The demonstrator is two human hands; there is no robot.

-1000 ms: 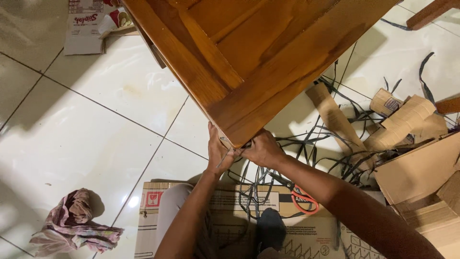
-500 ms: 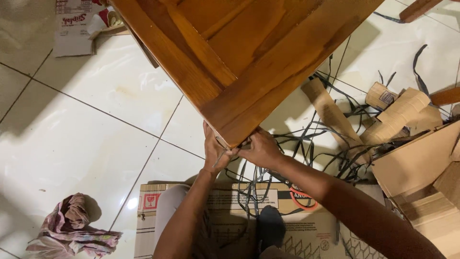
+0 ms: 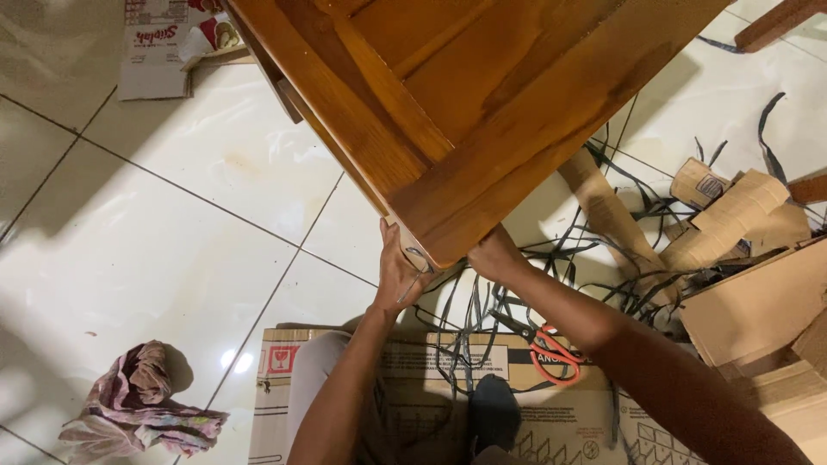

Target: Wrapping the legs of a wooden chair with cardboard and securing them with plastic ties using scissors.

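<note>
Both hands, left and right, grip the wooden panel's corner.

Both forearms are bare and sleeveless, with light grey trousers below

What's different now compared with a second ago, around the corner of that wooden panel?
The right hand has slid from under the corner to the wooden panel's lower right edge. The left hand stays pressed on the corner's left side. Scissors, rag and cardboard lie as before.
</note>
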